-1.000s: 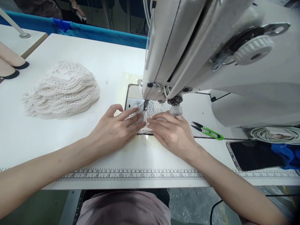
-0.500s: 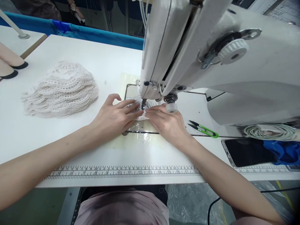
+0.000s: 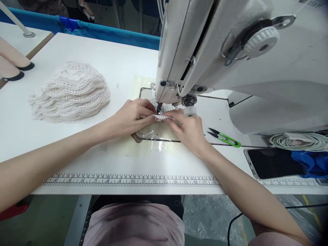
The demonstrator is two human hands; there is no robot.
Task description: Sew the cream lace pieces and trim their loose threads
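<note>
While the left hand [image 3: 134, 115] pinches one side of the white lace [image 3: 161, 117] and the right hand [image 3: 188, 128] pinches the other, its near edge shows just in front of the metal foot [image 3: 159, 108] of the sewing machine [image 3: 176, 51], near the middle of the frame. On both hands the thumb and fingers look closed on the lace (some tips are hidden, so I can't tell how tight). To do this well, I think both hands should hold softly and pull the same, so the edge lies straight and does not bunch up. It would be smart to keep the tips to each side of the foot, away from its middle. More lace sits in a pile [image 3: 71, 92] at the left of the frame, and green snips [image 3: 224, 137] lie on the surface [image 3: 102, 155] at the right.
</note>
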